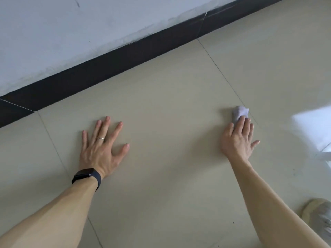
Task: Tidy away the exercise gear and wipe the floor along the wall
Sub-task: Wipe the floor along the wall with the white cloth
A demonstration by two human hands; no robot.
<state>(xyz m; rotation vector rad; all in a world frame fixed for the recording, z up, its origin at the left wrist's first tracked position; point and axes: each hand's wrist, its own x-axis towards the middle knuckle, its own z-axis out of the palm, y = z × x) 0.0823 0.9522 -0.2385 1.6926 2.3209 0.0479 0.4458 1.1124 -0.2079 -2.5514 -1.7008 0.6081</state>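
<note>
My left hand [102, 144] lies flat on the beige tiled floor [170, 104], fingers spread and straight, a ring on one finger and a dark watch on the wrist. My right hand [239, 138] presses a small pale cloth [240, 112] onto the floor with straight fingers; only the cloth's far end shows beyond the fingertips. Both hands are a tile's width from the wall. No exercise gear is in view.
A dark skirting board [125, 59] runs diagonally under a white wall [71, 33]. A light-coloured shoe [317, 215] sits at the lower right edge. A bright window reflection [313, 126] glares on the floor at the right.
</note>
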